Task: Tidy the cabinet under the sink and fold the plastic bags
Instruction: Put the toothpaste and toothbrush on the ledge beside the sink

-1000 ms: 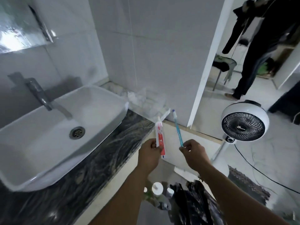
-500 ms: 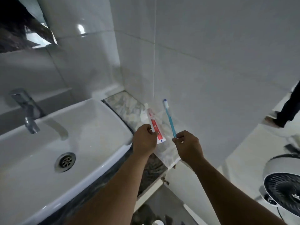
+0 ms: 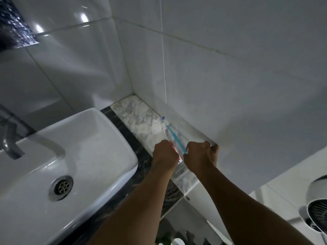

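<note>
**Both hands at the corner beside the sink**

The left hand (image 3: 165,154) grips a red-and-white toothpaste tube (image 3: 174,151); the right hand (image 3: 200,156) pinches a blue toothbrush (image 3: 174,136), bristles pointing toward the tiled corner. Both lie low over a clear plastic bag (image 3: 184,174) spread on the marbled surface (image 3: 131,114). The white sink (image 3: 99,138) sits left, a fan (image 3: 316,209) at far right.

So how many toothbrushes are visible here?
1: a blue toothbrush, held in the right hand over the counter ledge beside the sink. None else visible.
</note>
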